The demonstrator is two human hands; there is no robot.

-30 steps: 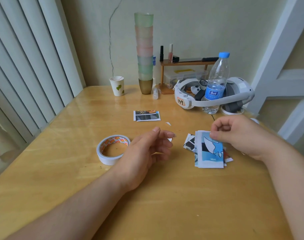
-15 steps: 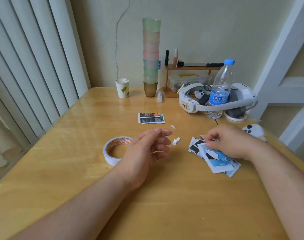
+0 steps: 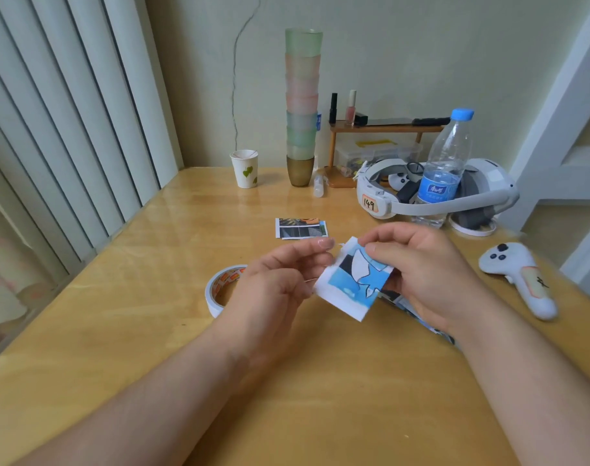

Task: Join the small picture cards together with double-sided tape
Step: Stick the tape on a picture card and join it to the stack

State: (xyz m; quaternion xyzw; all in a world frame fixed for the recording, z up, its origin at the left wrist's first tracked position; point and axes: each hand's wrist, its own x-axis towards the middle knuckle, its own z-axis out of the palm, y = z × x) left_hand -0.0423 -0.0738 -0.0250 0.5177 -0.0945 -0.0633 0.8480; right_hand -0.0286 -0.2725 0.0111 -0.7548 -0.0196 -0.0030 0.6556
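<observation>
Both hands now meet on the blue card (image 3: 355, 279), lifted off the pile (image 3: 418, 312): right hand (image 3: 428, 274) pinches its far edge, left hand (image 3: 280, 280) pinches the left edge. Taping looks next; tape roll (image 3: 221, 290) sits left.

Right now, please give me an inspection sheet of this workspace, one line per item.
Surface: wooden table, glossy.
Job's things: blue card held up off the table; joined cards lying flat; tape roll; loose cards under the right hand.
Clutter: cup stack, paper cup, bottle, headset, controller, small shelf.
Grippers: left hand and right hand both pinch the blue card.
Cables: nothing seen.
Surroundings: blinds to the left, wall behind.
</observation>
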